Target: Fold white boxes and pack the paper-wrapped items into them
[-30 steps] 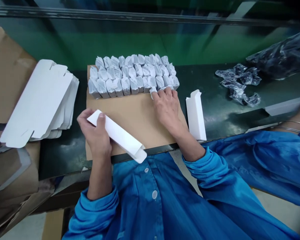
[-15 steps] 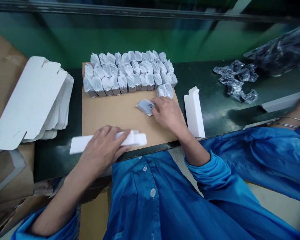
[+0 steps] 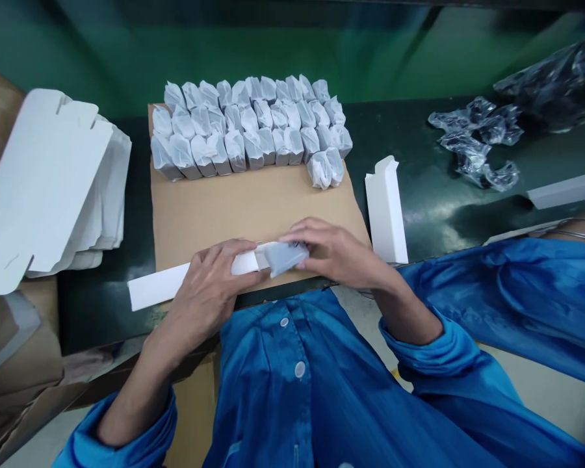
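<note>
My left hand (image 3: 214,276) is wrapped round a long, narrow white carton (image 3: 158,286) that lies at the near edge of the cardboard sheet (image 3: 209,208). The carton's right end is open and faces my other hand. Between the fingers of my right hand (image 3: 334,253) is a small item in a translucent white bag (image 3: 285,257), held right at that open end. Whether the bag's tip is inside the carton I cannot tell. Rows of similar wrapped pieces (image 3: 234,149) stand on the far part of the sheet, two of them (image 3: 325,169) in front at the right.
A stack of flat white cartons (image 3: 53,182) lies at the left beside a brown cardboard box (image 3: 19,344). To the right stand a white carton (image 3: 387,211), crumpled clear plastic bags (image 3: 478,140) and a dark plastic bundle (image 3: 556,84). A co-worker's blue sleeve (image 3: 517,292) shows at the right edge.
My right hand has lifted the bagged item off the cardboard and brought it toward me to the carton's open end. My left hand keeps its hold on the carton.
</note>
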`<act>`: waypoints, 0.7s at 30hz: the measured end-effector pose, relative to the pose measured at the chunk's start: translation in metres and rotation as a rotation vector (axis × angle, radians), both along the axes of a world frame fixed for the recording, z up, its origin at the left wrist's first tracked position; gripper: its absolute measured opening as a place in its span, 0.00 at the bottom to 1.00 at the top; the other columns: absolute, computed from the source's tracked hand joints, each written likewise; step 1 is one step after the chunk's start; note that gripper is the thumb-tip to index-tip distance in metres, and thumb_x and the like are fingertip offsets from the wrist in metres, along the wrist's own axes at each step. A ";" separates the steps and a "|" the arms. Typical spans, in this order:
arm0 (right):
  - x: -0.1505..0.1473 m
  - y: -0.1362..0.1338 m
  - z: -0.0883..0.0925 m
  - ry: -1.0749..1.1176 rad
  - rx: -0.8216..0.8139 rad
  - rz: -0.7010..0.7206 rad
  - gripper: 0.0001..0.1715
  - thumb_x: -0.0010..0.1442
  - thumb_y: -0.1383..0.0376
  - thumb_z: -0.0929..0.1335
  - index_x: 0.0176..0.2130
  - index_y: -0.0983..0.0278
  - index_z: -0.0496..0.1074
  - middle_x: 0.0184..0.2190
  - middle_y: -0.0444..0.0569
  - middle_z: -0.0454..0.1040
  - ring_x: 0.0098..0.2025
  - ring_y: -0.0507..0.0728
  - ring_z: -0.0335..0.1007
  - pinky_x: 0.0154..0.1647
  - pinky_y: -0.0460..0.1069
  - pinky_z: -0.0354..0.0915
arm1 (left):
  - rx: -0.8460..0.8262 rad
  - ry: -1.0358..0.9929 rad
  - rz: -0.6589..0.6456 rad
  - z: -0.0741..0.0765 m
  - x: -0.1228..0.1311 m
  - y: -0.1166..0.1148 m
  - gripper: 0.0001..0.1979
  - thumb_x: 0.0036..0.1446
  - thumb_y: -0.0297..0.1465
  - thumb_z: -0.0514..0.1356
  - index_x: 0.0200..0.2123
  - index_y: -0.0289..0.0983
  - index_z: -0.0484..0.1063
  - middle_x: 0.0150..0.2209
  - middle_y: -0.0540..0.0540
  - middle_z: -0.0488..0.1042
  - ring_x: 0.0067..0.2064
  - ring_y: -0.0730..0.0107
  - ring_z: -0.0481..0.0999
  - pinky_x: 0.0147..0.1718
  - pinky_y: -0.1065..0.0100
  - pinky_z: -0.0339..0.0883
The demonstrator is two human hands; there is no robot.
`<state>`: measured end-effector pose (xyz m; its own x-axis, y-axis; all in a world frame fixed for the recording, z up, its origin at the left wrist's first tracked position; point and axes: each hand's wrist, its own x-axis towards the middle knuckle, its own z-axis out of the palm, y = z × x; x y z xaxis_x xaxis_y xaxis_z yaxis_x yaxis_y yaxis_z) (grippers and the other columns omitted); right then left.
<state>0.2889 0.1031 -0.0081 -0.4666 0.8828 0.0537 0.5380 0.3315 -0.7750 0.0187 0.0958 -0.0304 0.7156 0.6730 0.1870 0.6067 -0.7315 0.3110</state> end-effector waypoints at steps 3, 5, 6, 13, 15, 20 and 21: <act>-0.016 -0.008 -0.009 -0.079 0.105 0.039 0.20 0.64 0.71 0.68 0.55 0.64 0.73 0.50 0.54 0.75 0.53 0.60 0.70 0.57 0.58 0.68 | 0.015 0.011 -0.040 0.001 0.000 0.000 0.21 0.59 0.19 0.54 0.43 0.50 0.79 0.59 0.44 0.68 0.58 0.51 0.68 0.47 0.53 0.67; -0.032 -0.012 -0.019 -0.123 0.212 0.012 0.21 0.66 0.70 0.66 0.57 0.69 0.70 0.52 0.58 0.75 0.55 0.62 0.69 0.58 0.60 0.68 | 0.014 0.012 -0.032 0.001 0.000 0.000 0.20 0.60 0.20 0.54 0.43 0.49 0.79 0.60 0.43 0.68 0.59 0.51 0.68 0.48 0.52 0.68; -0.040 -0.015 -0.024 -0.130 0.249 0.004 0.22 0.67 0.70 0.64 0.59 0.70 0.69 0.53 0.60 0.74 0.55 0.62 0.68 0.59 0.60 0.67 | 0.011 0.005 -0.025 0.001 0.000 -0.001 0.20 0.60 0.20 0.54 0.44 0.49 0.79 0.60 0.43 0.67 0.59 0.51 0.68 0.49 0.51 0.68; -0.061 -0.039 -0.031 0.143 0.080 -0.230 0.28 0.68 0.68 0.61 0.65 0.62 0.60 0.57 0.55 0.74 0.57 0.59 0.71 0.60 0.60 0.68 | 0.010 -0.029 0.022 -0.001 0.000 -0.007 0.23 0.62 0.20 0.55 0.50 0.53 0.77 0.62 0.43 0.68 0.61 0.49 0.69 0.51 0.48 0.68; -0.066 -0.040 -0.029 0.282 -0.094 -0.251 0.27 0.67 0.70 0.61 0.63 0.60 0.62 0.53 0.53 0.76 0.56 0.57 0.73 0.59 0.59 0.69 | 0.056 -0.033 0.024 -0.005 -0.002 -0.007 0.22 0.62 0.21 0.55 0.50 0.53 0.77 0.62 0.43 0.68 0.60 0.50 0.70 0.50 0.49 0.68; -0.082 -0.020 -0.031 0.660 -0.389 -0.295 0.25 0.62 0.65 0.67 0.59 0.63 0.66 0.43 0.48 0.79 0.45 0.53 0.76 0.49 0.50 0.71 | 0.278 -0.101 0.070 -0.016 0.008 -0.007 0.21 0.62 0.20 0.54 0.52 0.47 0.74 0.60 0.38 0.69 0.58 0.53 0.72 0.49 0.53 0.70; -0.080 -0.012 -0.028 0.684 -0.387 -0.317 0.26 0.61 0.64 0.69 0.58 0.64 0.67 0.39 0.46 0.79 0.41 0.52 0.75 0.45 0.49 0.70 | 0.311 -0.127 0.082 -0.015 0.013 -0.009 0.21 0.61 0.20 0.55 0.53 0.46 0.73 0.60 0.37 0.69 0.59 0.53 0.71 0.51 0.52 0.70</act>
